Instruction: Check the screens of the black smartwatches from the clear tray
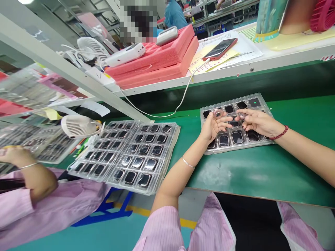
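- Green tabletop [300,164]: one clear plastic tray [225,149] lies on it, set back from the front edge; both my hands are above this tray.
- My left hand [211,127], over the tray's left half: palm turned up, fingers loosely spread and part curled. Thumb and fingers hold a pinkish watch-like piece [218,113], its round, dark-centred face showing.
- My right hand [258,122], over the tray's right half: thumb and fingertips nearly closed, pinching a small flat piece [242,115]. Its details are too blurred to read.
- Tray cells: dark square pieces [237,137] along the front edge; one with a green dot [254,102] in the far right corner.
- Wrists: pale bangle [188,162] on the left, red bead bracelet [280,133] on the right.
- Left end of tabletop: more clear trays [164,158], their cells filled with dark squares, front edge reaching the tabletop's front edge. White fan [77,126] by their far left corner.
- Shelf [288,57] behind: red foam [157,66], phone [220,48] on papers, white cable [184,99] hanging below the front edge.
- Far left: a co-worker's hand [12,155], bent at the wrist.
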The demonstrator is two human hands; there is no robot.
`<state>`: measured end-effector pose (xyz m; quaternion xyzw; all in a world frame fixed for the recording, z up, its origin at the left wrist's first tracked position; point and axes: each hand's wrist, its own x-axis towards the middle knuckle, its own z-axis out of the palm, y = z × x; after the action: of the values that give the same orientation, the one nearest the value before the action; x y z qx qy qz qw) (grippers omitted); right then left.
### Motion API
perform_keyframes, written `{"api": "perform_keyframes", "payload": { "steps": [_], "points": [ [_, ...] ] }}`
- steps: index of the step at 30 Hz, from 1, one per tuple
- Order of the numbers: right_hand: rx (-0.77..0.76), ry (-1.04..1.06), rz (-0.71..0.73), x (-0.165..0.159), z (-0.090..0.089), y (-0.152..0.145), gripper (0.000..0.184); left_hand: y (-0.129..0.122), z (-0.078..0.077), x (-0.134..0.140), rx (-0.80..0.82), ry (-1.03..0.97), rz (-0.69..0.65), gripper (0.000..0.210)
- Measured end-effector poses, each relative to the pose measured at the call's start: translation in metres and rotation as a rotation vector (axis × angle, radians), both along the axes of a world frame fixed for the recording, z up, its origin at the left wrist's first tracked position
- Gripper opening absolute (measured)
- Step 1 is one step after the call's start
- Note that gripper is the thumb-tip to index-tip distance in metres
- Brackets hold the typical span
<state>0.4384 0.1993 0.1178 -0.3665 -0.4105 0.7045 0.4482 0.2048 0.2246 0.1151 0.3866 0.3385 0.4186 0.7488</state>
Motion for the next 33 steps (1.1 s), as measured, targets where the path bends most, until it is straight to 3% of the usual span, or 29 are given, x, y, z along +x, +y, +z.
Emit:
{"api": "perform_keyframes", "payload": {
  "steps": [1, 5, 8, 14, 19, 24, 27, 33],
  "points": [
    [-0.019, 0.018, 0.014, 0.001, 0.000, 0.001, 0.036, 0.000, 0.001, 0.000, -0.009, -0.008, 0.000, 0.070],
    [-0.082, 0.061, 0.072, 0.007, 0.000, 0.007, 0.064, 0.001, 0.004, 0.000, -0.031, -0.036, 0.007, 0.072],
    [-0.087, 0.067, 0.100, 0.011, -0.001, 0.009, 0.069, 0.003, 0.003, 0.000, -0.021, -0.030, 0.000, 0.071],
    [0.027, -0.003, 0.125, 0.008, -0.002, 0.003, 0.046, 0.003, -0.010, -0.002, 0.173, 0.016, -0.032, 0.064],
    [0.251, -0.198, 0.026, -0.006, -0.005, -0.005, 0.059, -0.001, -0.020, 0.001, 0.337, 0.150, -0.062, 0.073],
    [0.439, -0.340, -0.057, -0.010, -0.008, -0.008, 0.054, -0.006, -0.025, 0.003, 0.462, 0.261, -0.089, 0.064],
    [0.492, -0.385, -0.067, -0.009, -0.008, -0.008, 0.041, -0.008, -0.027, 0.002, 0.498, 0.287, -0.098, 0.055],
    [0.500, -0.415, -0.073, -0.011, -0.004, -0.010, 0.035, -0.013, -0.019, 0.004, 0.451, 0.287, -0.060, 0.051]
  ]
}}
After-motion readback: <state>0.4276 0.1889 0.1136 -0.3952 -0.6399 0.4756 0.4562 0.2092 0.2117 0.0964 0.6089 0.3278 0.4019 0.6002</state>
